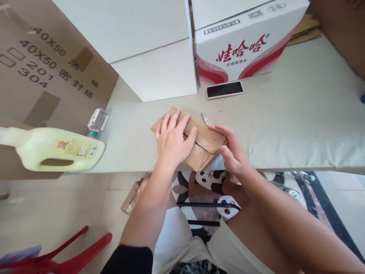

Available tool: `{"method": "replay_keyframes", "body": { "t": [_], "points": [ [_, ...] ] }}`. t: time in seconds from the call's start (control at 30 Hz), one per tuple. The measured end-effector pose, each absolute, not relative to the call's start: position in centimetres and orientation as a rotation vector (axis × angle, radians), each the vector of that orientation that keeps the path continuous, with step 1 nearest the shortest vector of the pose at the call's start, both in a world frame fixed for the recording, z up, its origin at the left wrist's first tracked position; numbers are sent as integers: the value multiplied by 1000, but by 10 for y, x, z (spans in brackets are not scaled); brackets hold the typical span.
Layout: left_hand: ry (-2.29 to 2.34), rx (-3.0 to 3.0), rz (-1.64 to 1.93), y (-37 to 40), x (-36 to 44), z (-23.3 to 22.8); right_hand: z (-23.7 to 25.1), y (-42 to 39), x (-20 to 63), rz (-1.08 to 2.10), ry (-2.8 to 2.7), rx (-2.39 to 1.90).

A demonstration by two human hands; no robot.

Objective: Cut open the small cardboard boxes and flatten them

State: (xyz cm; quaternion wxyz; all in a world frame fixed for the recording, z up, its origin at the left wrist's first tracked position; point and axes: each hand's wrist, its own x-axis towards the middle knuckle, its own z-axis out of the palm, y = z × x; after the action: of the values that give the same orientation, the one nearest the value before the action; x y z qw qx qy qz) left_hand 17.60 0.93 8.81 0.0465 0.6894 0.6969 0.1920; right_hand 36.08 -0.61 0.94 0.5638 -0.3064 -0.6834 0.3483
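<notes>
A small brown cardboard box point(209, 137), pressed nearly flat, lies at an angle near the front edge of the covered table. Clear tape and a dark slit between its flaps show on top. My left hand point(175, 139) rests on its left part, palm down with the fingers spread. My right hand point(232, 148) grips the box's right corner, fingers on the far side and thumb on the near side. Just beyond the right fingertips lies a small utility knife point(205, 119), partly hidden by the box and the hand.
A phone point(225, 90) lies before a white-and-red water carton point(236, 53); a plain white box point(159, 72) stands beside it. On the left are a yellow jug point(85, 152), a small clear bottle point(98, 121) and a big carton point(71, 49). A red chair point(82, 251) stands below.
</notes>
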Motion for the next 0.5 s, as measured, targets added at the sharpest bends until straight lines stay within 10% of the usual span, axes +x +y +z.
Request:
{"method": "replay_keyframes", "body": {
  "t": [0.5],
  "points": [
    [1750,1660,1445,-62,84,14,9,-2,346,1354,-1669,-1149]
  ]
}}
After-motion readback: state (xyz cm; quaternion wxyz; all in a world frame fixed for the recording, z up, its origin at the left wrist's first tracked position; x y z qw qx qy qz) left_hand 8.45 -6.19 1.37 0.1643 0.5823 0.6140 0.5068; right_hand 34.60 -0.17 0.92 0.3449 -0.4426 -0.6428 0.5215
